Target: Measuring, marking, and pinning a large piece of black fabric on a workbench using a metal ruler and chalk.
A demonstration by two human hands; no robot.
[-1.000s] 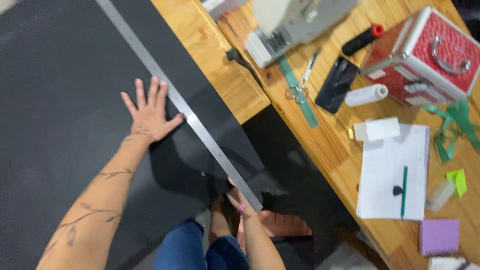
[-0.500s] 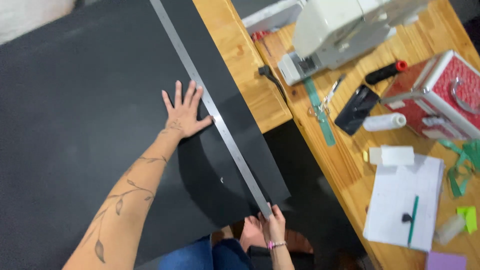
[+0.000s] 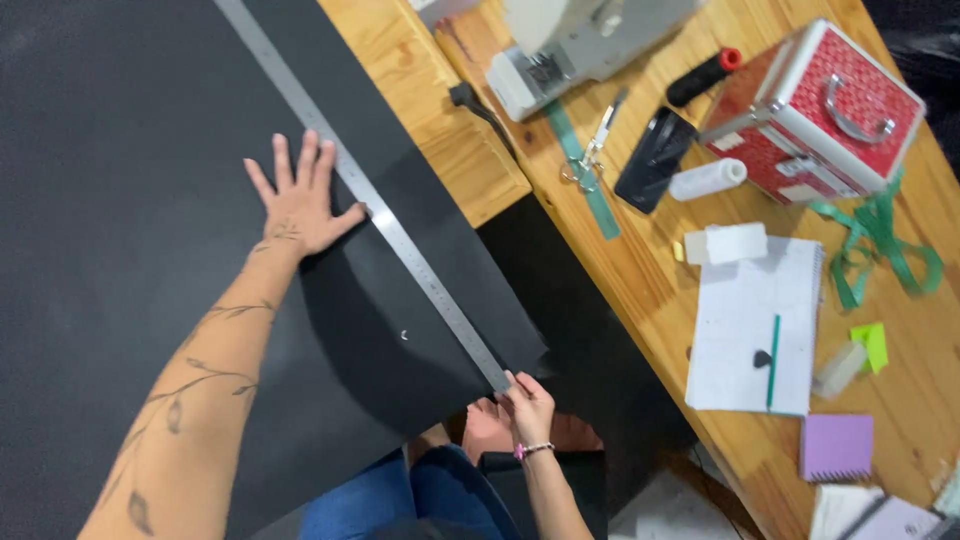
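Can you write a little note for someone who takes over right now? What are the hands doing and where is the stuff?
Left hand: flat, fingers spread, pressing the black sheet beside the ruler.
Right hand: at the ruler's near end, by the sheet's edge.
Ruler lies diagonally across the sheet, lined up.
No cut or drawn line shows along it.
Scissors, notebook and red case sit on the wooden table.

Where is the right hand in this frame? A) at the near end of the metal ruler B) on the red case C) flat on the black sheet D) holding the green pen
A: the right hand pinches the near end of the metal ruler at the edge of the black sheet, while the left hand lies spread flat beside the ruler.
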